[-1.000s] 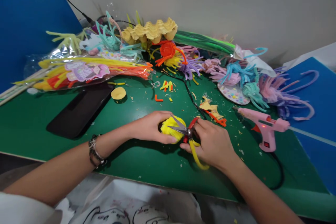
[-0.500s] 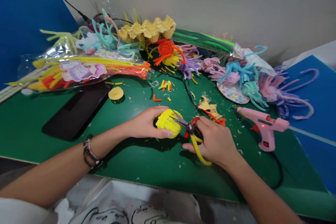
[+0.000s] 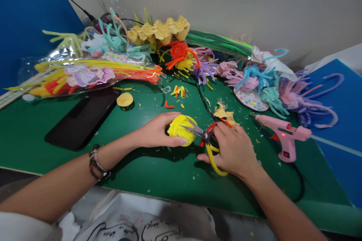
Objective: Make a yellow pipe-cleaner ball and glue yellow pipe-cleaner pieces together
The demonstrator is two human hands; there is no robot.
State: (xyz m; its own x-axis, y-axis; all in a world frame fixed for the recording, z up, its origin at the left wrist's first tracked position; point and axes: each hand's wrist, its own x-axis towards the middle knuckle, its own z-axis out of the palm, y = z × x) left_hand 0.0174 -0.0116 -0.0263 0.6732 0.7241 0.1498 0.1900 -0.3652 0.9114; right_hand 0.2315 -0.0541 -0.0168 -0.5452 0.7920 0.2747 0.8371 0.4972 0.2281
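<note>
My left hand point(image 3: 158, 131) is closed around a rounded yellow pipe-cleaner piece point(image 3: 178, 124), its fuzzy strands packed side by side. Something dark shows at that piece's left edge, mostly hidden by the fingers. In my right hand point(image 3: 233, 148) are scissors point(image 3: 199, 131) with red and yellow handles. Their blades are spread and point left, over the yellow strands; whether a strand lies between them I cannot tell. Orange and yellow pipe-cleaner offcuts point(image 3: 178, 91) lie on the green tabletop beyond my hands.
A pink hot glue gun point(image 3: 285, 133), its red light lit, lies at the right. A black phone point(image 3: 82, 118) and a small tan cup point(image 3: 125, 99) sit at the left. Behind are bagged pipe cleaners point(image 3: 93, 77), an egg carton point(image 3: 161, 30) and colourful pipe-cleaner bundles point(image 3: 254, 77). A black cable point(image 3: 205, 101) crosses the middle.
The scissor blades have spread slightly wider over the yellow piece. Both hands stay in nearly the same place.
</note>
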